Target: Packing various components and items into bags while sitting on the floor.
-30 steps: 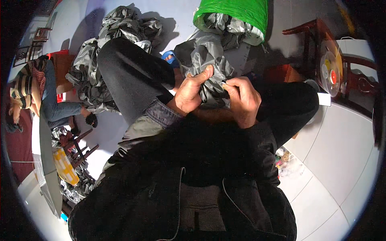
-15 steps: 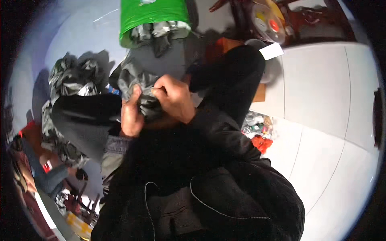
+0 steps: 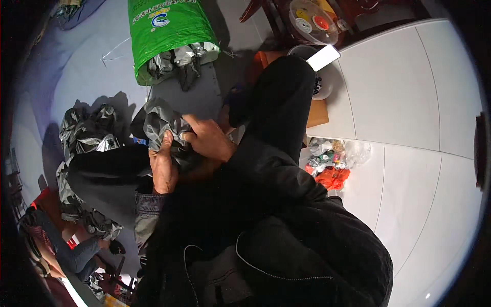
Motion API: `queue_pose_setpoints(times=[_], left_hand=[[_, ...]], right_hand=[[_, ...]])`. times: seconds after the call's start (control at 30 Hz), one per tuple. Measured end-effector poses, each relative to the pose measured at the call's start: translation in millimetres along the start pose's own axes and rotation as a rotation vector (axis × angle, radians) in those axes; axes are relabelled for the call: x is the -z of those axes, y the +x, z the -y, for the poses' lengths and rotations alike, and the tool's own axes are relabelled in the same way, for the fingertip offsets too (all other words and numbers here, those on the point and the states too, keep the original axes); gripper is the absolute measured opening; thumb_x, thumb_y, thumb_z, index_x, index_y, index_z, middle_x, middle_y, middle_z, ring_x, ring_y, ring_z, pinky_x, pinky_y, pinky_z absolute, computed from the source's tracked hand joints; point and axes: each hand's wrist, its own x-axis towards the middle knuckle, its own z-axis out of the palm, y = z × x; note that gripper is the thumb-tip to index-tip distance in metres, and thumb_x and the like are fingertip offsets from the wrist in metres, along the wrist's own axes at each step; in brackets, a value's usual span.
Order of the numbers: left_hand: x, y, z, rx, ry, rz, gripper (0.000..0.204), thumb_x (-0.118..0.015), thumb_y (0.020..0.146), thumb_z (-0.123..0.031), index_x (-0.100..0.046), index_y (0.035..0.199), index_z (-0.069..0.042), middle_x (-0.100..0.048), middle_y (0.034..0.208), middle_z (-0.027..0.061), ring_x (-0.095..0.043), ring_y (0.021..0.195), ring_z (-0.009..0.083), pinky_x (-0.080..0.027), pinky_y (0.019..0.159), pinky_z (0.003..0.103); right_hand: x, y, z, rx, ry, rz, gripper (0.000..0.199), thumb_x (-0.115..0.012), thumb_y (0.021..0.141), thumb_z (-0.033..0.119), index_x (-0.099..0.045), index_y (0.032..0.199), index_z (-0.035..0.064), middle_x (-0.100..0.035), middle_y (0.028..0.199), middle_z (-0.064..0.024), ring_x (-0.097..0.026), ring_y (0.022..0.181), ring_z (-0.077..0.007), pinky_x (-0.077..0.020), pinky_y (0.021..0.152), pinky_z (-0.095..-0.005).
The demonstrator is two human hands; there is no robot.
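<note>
A bunched piece of shiny grey fabric (image 3: 157,118) lies between my legs, held up in front of me. My left hand (image 3: 163,171) grips its near side, thumb pressed on top. From the right, my right hand (image 3: 212,142) is closed with thumb and index finger pinching the cloth's edge; a small pale spot shows at the pinch, too small to name. Beyond the cloth, a green woven sack (image 3: 176,30) lies with its mouth toward me, stuffed with similar grey fabric pieces (image 3: 179,60).
More grey fabric (image 3: 92,135) is heaped left of my leg. Past my right knee are a basin (image 3: 323,87) with a white rectangular object (image 3: 324,58) on it, a cardboard box (image 3: 317,113), and a clear tub (image 3: 312,21). An orange plastic bag (image 3: 333,178) lies nearer. Another person's leg (image 3: 82,253) shows lower left.
The view has shifted, so the sack and surroundings sit lower and more of the sack shows. Both hands still hold the grey fabric; the right index finger now points out straighter along it.
</note>
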Motion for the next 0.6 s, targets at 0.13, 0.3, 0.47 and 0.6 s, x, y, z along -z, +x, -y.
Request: queue_pose_setpoints(times=[0.13, 0.3, 0.47, 0.6], left_hand=[[-5.3, -2.3, -2.0, -0.009, 0.133, 0.051, 0.022, -0.065, 0.092, -0.013, -0.067, 0.111, -0.003, -0.068, 0.105, 0.0031, -0.062, 0.095, 0.0147, -0.047, 0.087, 0.03], [-17.8, -7.8, -15.1, 0.062, 0.23, 0.129, 0.025, -0.067, 0.083, -0.002, -0.068, 0.107, 0.0, -0.07, 0.099, 0.005, -0.065, 0.089, 0.0161, -0.05, 0.084, 0.03], [-9.2, -5.3, -11.7, 0.111, 0.205, 0.19, 0.027, -0.066, 0.076, 0.001, -0.068, 0.103, 0.001, -0.07, 0.099, 0.0062, -0.066, 0.084, 0.0173, -0.053, 0.078, 0.03], [-8.0, -2.8, -1.8, 0.09, 0.254, 0.112, 0.023, -0.065, 0.076, 0.0, -0.069, 0.098, 0.002, -0.07, 0.094, 0.0053, -0.066, 0.081, 0.0161, -0.052, 0.074, 0.029]], right_hand=[[4.8, 2.3, -12.5, -0.006, -0.163, 0.096, 0.036, -0.067, 0.079, 0.022, -0.059, 0.105, -0.0014, -0.065, 0.089, -0.0244, -0.064, 0.086, -0.0425, -0.0495, 0.074, -0.0485], [13.1, 0.0, -17.4, 0.022, -0.146, 0.017, 0.031, -0.069, 0.077, 0.027, -0.066, 0.085, -0.0022, -0.064, 0.081, -0.0236, -0.063, 0.082, -0.0425, -0.0493, 0.073, -0.0491], [21.1, 3.8, -16.6, -0.003, -0.183, 0.176, 0.031, -0.067, 0.077, 0.031, -0.067, 0.084, 0.0008, -0.064, 0.082, -0.0247, -0.064, 0.081, -0.043, -0.0496, 0.073, -0.0517], [16.7, 4.1, -23.6, -0.074, -0.086, 0.241, 0.035, -0.066, 0.078, 0.035, -0.069, 0.083, 0.0002, -0.065, 0.082, -0.0247, -0.064, 0.081, -0.0424, -0.05, 0.074, -0.0512]])
